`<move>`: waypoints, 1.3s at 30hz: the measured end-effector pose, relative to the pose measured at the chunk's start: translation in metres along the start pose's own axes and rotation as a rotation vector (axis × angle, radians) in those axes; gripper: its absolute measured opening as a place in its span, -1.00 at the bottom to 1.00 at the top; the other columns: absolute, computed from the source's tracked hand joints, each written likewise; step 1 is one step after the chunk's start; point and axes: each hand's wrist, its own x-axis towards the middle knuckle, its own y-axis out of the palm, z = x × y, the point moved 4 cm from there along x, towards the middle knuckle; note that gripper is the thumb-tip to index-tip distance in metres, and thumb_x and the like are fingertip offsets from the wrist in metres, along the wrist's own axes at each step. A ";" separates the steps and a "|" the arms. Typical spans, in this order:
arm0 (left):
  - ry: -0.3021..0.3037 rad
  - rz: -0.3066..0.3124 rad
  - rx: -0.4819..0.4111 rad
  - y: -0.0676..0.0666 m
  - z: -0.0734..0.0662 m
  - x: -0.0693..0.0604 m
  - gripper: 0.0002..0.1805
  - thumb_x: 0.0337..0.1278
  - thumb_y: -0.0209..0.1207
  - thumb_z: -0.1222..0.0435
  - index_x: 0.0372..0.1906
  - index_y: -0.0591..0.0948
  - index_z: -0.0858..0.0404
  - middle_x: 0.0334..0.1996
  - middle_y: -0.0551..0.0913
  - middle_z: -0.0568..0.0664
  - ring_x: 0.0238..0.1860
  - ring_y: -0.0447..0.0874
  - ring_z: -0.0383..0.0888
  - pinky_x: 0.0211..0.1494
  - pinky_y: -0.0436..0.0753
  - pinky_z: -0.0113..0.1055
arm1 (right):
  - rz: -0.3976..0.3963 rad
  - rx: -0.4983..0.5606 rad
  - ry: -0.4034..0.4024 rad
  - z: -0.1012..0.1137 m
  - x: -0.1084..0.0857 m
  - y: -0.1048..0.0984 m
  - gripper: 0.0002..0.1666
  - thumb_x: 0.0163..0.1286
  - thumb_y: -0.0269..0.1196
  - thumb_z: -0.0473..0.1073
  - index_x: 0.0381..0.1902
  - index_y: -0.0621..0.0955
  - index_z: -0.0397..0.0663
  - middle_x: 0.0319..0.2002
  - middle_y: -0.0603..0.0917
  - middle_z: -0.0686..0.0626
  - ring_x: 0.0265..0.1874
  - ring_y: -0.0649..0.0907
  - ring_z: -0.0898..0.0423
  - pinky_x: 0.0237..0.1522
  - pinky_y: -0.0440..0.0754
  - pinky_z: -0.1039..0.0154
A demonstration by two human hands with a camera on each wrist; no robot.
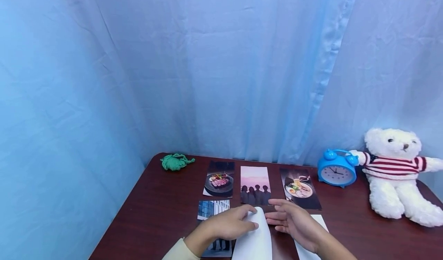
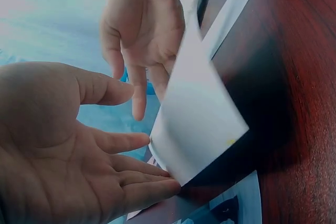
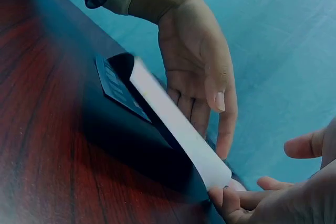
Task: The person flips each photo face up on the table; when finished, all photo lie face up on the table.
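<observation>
A photo print (image 1: 254,237), white back up, stands bowed off the table between my two hands. A strip of its dark face shows in the right wrist view. My left hand (image 1: 226,223) lies along its left side; in the left wrist view its fairly straight fingertips touch the print's edge, thumb apart. On the other side, my right hand (image 1: 295,223) holds its fingers extended, fingertips at the print's far edge in the right wrist view. Beneath the left hand is a photo of people before a building (image 1: 214,209), partly covered. Another white sheet (image 1: 306,248) lies under the right wrist.
Along the back lie a steak photo (image 1: 219,180), a pink-sky silhouette photo (image 1: 255,183) and a ramen photo (image 1: 300,189). Green yarn (image 1: 174,162) sits at the back left. At right stand a blue alarm clock (image 1: 337,168) and a white teddy bear (image 1: 394,175). Blue curtains hang behind.
</observation>
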 end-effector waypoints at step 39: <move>0.169 -0.181 0.068 0.003 -0.028 -0.007 -0.53 0.47 0.22 0.09 0.38 0.62 0.08 0.36 0.63 -0.04 0.28 0.69 -0.05 0.24 0.74 -0.13 | -0.181 0.057 -0.273 0.038 -0.027 0.023 -0.38 0.72 -0.01 -0.08 0.59 0.17 -0.14 0.58 0.34 -0.36 0.46 0.56 -0.13 0.31 0.69 0.23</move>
